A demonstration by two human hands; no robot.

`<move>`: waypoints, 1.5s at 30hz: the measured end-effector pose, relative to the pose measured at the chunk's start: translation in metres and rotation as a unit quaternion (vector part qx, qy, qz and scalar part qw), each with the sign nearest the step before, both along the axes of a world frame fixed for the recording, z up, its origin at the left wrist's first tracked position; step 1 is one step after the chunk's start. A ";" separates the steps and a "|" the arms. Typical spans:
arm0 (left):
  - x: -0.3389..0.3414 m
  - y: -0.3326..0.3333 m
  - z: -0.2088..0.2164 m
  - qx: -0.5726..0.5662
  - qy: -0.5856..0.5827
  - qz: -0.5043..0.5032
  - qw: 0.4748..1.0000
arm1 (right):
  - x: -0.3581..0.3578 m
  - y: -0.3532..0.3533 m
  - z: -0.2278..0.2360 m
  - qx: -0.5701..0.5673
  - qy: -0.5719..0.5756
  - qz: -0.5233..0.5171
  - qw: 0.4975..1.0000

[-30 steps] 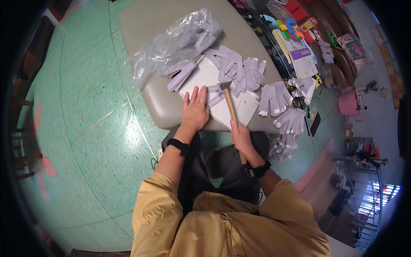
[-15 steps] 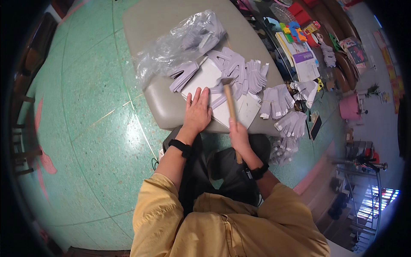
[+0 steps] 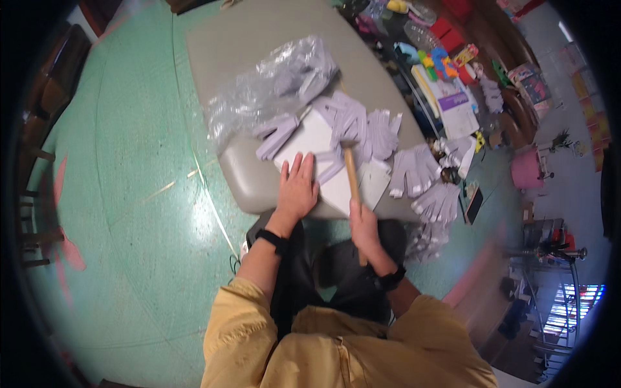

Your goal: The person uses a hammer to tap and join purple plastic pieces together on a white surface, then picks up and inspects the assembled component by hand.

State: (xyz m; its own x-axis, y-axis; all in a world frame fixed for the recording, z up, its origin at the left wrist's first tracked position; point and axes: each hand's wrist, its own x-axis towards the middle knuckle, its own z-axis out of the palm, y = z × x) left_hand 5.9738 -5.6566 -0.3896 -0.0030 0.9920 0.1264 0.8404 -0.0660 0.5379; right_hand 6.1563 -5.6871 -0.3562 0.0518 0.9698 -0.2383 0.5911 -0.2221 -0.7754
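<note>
My left hand lies flat with fingers stretched out on a white board. Its thumb side is close to a folded lavender strip; whether it touches the strip I cannot tell. My right hand is wrapped round the wooden handle of a hammer. The blurred hammer head is over the lavender strips at the board's far right part; contact cannot be made out. Beyond my left fingers rests a folded lavender bundle. More lavender strips are heaped past the hammer.
The board rests on a grey padded bench. A clear plastic bag with lavender pieces lies behind it. Several fanned bundles spread over the right edge. Further right are colourful toy blocks, papers and a pink bin.
The whole view has shifted, so bench and hands appear lower. The hammer head has turned and blurred, still by the strips. My left hand keeps its place on the board.
</note>
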 end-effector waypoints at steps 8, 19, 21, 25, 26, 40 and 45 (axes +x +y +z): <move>0.001 0.001 0.003 -0.012 -0.011 0.001 1.000 | 0.014 -0.003 0.005 -0.047 -0.002 0.021 0.999; 0.000 0.001 0.001 -0.003 -0.004 -0.008 1.000 | 0.015 -0.015 0.002 -0.072 0.022 -0.007 0.997; -0.007 -0.003 -0.005 -0.002 -0.001 -0.001 1.000 | 0.005 -0.008 0.031 -0.214 0.078 -0.023 0.973; 0.001 0.001 0.001 -0.009 -0.014 -0.002 1.000 | 0.011 -0.031 0.008 -0.088 0.069 -0.020 0.994; 0.000 0.002 0.002 -0.012 -0.013 -0.003 1.000 | 0.006 -0.031 0.002 -0.058 0.023 0.015 0.998; -0.006 0.000 -0.001 -0.031 0.006 -0.011 0.999 | -0.002 -0.021 0.028 -0.169 0.079 -0.004 0.982; -0.002 0.003 0.006 -0.063 0.002 -0.007 0.998 | 0.004 0.003 0.017 -0.161 0.060 -0.014 0.985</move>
